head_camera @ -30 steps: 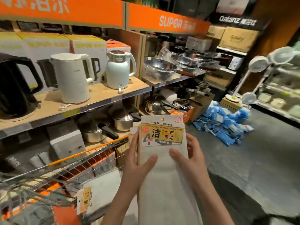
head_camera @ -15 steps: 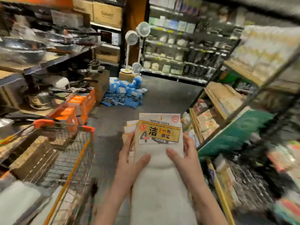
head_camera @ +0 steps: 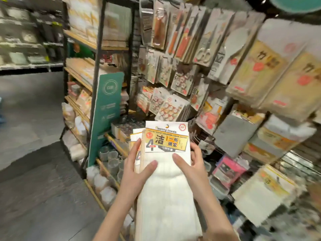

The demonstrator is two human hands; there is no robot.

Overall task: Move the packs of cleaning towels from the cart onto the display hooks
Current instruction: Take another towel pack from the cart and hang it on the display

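**Towel packs in hand, not yet hung**

Nearest the camera, both hands grip a stack of cleaning towel packs (head_camera: 165, 171) at chest height: left hand (head_camera: 139, 167) clasps the left edge, thumb across the front; right hand (head_camera: 192, 164) clasps the right edge likewise. The cart is out of view. Beyond, the display hooks (head_camera: 182, 75) carry carded kitchen tools, peelers and scissors. Similar towel packs (head_camera: 265, 190) hang lower right. Judgement: carrying done; finding a free hook and hanging remain.
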